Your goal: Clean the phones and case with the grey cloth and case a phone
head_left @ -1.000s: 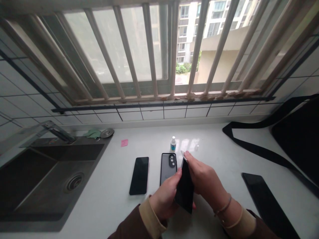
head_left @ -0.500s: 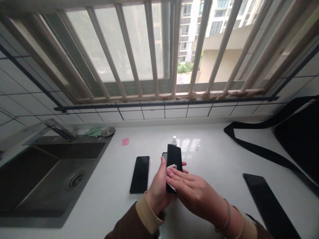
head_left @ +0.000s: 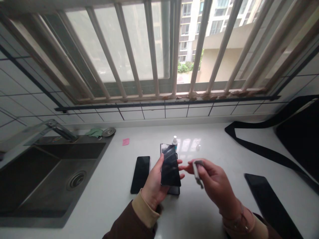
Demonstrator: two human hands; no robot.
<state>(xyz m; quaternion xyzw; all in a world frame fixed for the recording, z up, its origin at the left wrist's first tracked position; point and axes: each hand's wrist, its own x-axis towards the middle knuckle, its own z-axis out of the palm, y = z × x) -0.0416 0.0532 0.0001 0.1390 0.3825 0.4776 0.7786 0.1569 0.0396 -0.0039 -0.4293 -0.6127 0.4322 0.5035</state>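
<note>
Head view shows the right hand (head_left: 216, 181) lifted clear of the dark phone (head_left: 170, 166), where half a second ago it pressed the folded wipe (head_left: 197, 173) on the glass. So wiping contact appears broken: the screen now lies uncovered, catching pale streaks of reflection. The left hand (head_left: 156, 184) holds the phone above the bench (head_left: 104, 199), its fingers clamped around the long edges, thumb at one side and fingertips past the other. The right fingers pinch the blurred wipe just beside it; whether any fingertip touches the left hand, I cannot tell.

Compared with the earliest frame, the phone is turned from nearly edge-on to face up and covers most of the phone case (head_left: 175, 190). The second phone (head_left: 140, 175) and white-capped bottle (head_left: 174, 140) stay put.
</note>
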